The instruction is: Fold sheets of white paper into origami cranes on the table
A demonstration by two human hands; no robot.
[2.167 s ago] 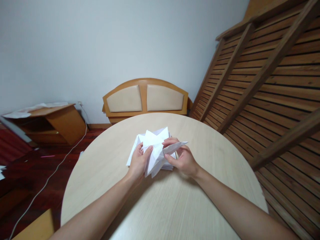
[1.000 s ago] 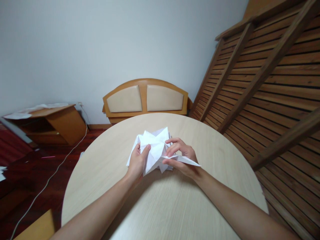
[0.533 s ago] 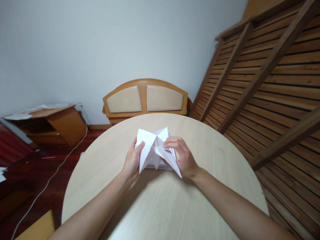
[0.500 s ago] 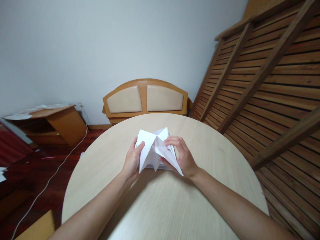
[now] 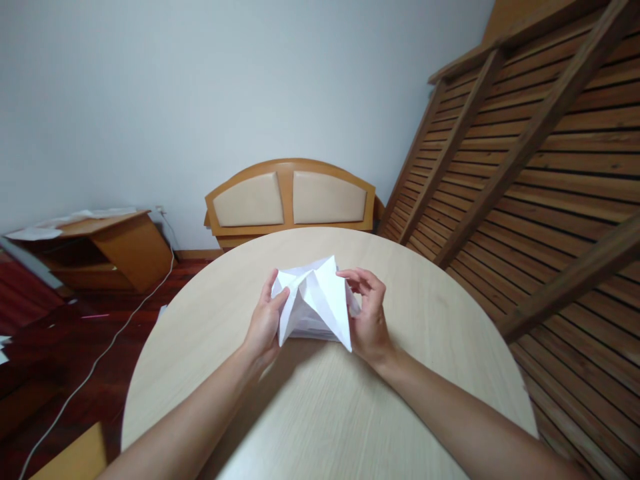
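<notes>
A white folded paper [image 5: 320, 293] with pointed corners and raised creases stands open above the middle of the round table. My left hand [image 5: 265, 317] is closed on its left side, thumb on top of the paper and fingers around the outer edge. At the right edge, my right hand [image 5: 371, 317] has curled fingers on a flap, and its thumb is mostly hidden behind the paper. Layers of white paper show under the raised folds; I cannot tell whether they belong to the same piece.
The round pale wooden table [image 5: 410, 400] fills the foreground. Beyond it stands a headboard [image 5: 289, 193] with two beige panels. A slatted wooden frame [image 5: 500, 200] leans at the right. To the left are a low cabinet [image 5: 133, 250] with papers on top and a white cable [image 5: 107, 357] on the floor.
The right part of the paper has swung: its front point has shifted left and a broad flap now faces me. My right hand's fingers have curled in more; my left hand keeps its hold.
</notes>
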